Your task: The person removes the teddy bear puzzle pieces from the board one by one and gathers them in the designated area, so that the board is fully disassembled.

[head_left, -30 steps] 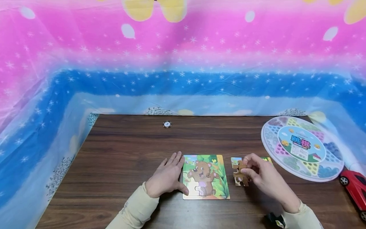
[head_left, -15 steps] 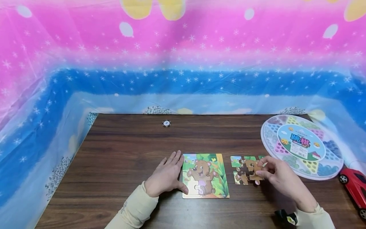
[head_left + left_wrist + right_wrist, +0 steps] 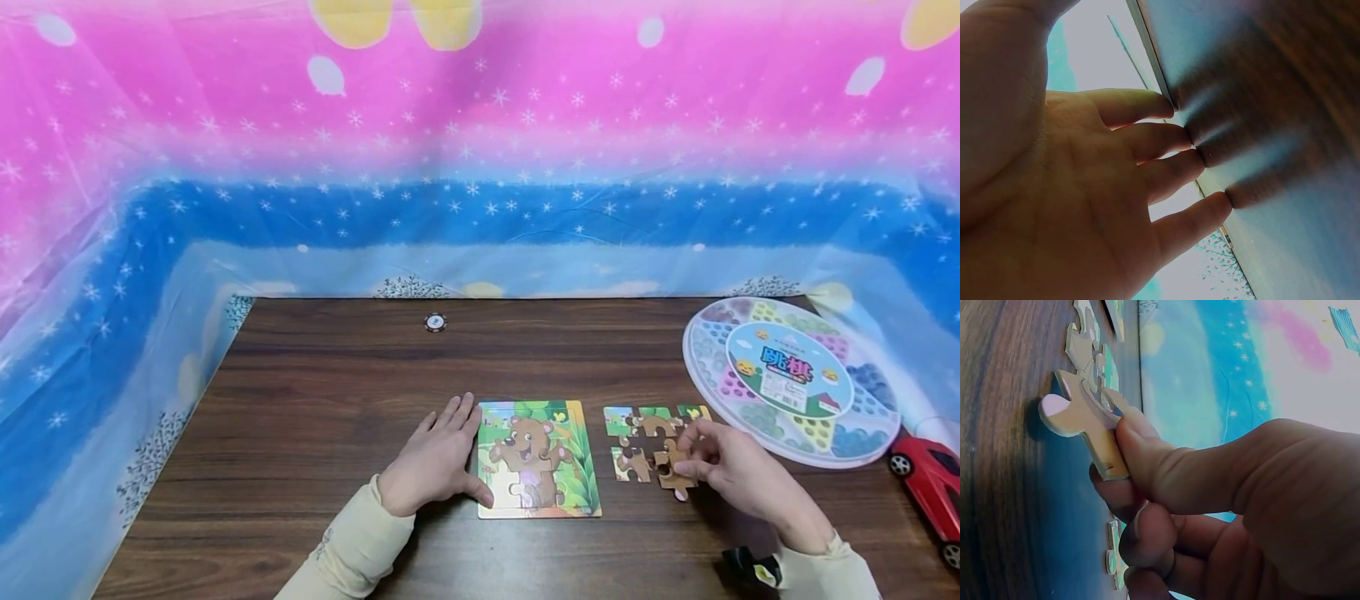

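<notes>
A bear jigsaw puzzle in a square tray (image 3: pixel 587 467) lies flat at the middle front of the table. My left hand (image 3: pixel 438 462) rests at its left edge, fingers spread and fairly straight, thumb at the lower left corner; in the left wrist view the fingertips touch the wood. To the right, my right hand (image 3: pixel 738 475) pinches a brown puzzle piece (image 3: pixel 1088 425) between thumb and fingers, tilted just above the table. Several loose puzzle pieces (image 3: pixel 633 464) lie left of and behind that hand, some with green edges. The hand partly covers those on the right.
A round Chinese checkers box (image 3: pixel 791 375) lies at the back right, close behind the right hand. A red toy car (image 3: pixel 930 500) stands at the right edge. One poker chip (image 3: pixel 436 322) lies near the back. Printed cloth (image 3: pixel 480 217) hangs around the table.
My right hand has moved right, away from a piece on the left of the loose group, and now holds a brown piece that has shifted toward me. The left hand stays put.
</notes>
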The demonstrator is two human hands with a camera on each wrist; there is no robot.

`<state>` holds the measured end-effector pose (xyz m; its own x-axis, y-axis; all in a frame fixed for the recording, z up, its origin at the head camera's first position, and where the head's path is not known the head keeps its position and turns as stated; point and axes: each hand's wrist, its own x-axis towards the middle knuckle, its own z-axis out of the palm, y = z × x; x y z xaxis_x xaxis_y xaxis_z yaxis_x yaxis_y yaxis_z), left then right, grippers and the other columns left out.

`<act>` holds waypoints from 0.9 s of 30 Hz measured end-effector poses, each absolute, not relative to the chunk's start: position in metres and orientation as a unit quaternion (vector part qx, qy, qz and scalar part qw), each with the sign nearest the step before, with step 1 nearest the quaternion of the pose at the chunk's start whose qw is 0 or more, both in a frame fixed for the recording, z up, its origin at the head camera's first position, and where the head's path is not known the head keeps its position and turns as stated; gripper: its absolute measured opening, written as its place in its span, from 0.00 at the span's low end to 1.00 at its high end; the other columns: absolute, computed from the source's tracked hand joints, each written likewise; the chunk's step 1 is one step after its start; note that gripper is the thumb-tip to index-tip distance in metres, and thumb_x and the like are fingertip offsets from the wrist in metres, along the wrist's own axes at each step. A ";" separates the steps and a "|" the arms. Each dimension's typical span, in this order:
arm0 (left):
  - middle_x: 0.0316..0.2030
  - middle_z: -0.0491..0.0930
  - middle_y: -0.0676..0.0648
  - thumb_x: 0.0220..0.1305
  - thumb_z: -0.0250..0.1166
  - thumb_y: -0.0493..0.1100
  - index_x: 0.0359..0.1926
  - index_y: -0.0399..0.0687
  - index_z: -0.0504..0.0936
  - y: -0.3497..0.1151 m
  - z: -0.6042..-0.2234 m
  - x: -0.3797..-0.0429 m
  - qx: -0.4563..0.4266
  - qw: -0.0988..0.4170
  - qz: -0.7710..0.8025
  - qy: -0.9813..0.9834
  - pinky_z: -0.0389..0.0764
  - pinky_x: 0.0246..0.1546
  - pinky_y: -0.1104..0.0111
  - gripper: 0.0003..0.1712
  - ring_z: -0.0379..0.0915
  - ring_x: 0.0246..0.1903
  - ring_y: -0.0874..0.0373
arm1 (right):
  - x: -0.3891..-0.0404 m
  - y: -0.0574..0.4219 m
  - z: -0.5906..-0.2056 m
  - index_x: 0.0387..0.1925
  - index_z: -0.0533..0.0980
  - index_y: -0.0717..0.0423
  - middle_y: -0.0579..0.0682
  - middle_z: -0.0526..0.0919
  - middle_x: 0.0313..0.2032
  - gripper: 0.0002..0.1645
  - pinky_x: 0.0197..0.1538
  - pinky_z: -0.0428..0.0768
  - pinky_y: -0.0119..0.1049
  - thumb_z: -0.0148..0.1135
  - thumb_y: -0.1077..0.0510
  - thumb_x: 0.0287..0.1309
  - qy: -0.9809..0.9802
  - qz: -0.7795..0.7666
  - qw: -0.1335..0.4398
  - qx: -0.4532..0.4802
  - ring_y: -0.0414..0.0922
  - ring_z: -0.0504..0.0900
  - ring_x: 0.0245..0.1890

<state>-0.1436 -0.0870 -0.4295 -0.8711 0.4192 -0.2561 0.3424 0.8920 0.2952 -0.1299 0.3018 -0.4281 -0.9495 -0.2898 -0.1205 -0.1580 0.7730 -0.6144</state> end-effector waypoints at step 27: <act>0.75 0.47 0.39 0.36 0.75 0.69 0.74 0.38 0.54 -0.087 -0.428 -0.143 0.197 0.157 0.124 0.960 0.55 0.67 0.47 0.71 0.42 0.74 0.45 | -0.130 0.294 -0.439 0.32 0.76 0.49 0.41 0.73 0.20 0.08 0.26 0.67 0.32 0.68 0.53 0.58 0.959 -0.256 0.086 -0.089 0.37 0.69 0.20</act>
<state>-0.1432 -0.0869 -0.4284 -0.8730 0.4175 -0.2520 0.3399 0.8916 0.2993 -0.1304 0.2939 -0.4394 -0.9694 -0.2143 -0.1200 -0.1257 0.8528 -0.5069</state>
